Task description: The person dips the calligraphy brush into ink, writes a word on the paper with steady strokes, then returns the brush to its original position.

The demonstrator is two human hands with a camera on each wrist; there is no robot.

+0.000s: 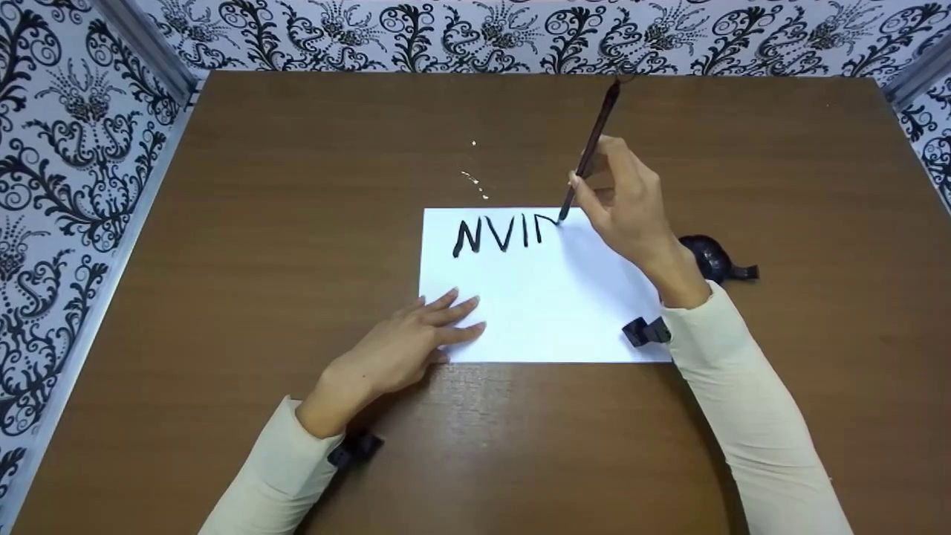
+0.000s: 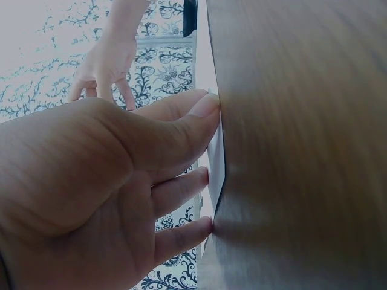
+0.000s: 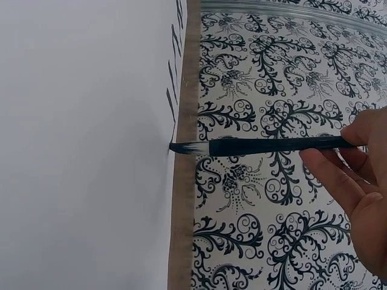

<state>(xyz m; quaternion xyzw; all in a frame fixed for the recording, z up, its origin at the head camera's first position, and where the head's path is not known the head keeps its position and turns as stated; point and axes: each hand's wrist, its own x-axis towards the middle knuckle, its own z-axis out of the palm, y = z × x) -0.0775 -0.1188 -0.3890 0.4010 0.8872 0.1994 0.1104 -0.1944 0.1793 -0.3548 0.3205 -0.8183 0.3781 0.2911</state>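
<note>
My right hand point(image 1: 631, 200) pinches a dark-handled paintbrush point(image 1: 594, 137). In the right wrist view the brush point(image 3: 266, 146) has pale bristles and a black tip that touches the white paper point(image 3: 78, 151). Bold black strokes run along the top of the paper point(image 1: 550, 312), reading like N, V, I and a further angled stroke where the tip rests. My left hand point(image 1: 401, 342) lies on the lower left corner of the sheet with fingers spread. Seen from the left wrist, its thumb and fingertips point(image 2: 204, 106) touch the paper's edge.
A glossy black rounded object with a short handle point(image 1: 709, 258) sits beside my right wrist, partly hidden by it. Small pale specks point(image 1: 475, 180) dot the brown table point(image 1: 297, 223) behind the paper. Black-and-white scroll-patterned covering point(image 1: 82, 148) surrounds the table.
</note>
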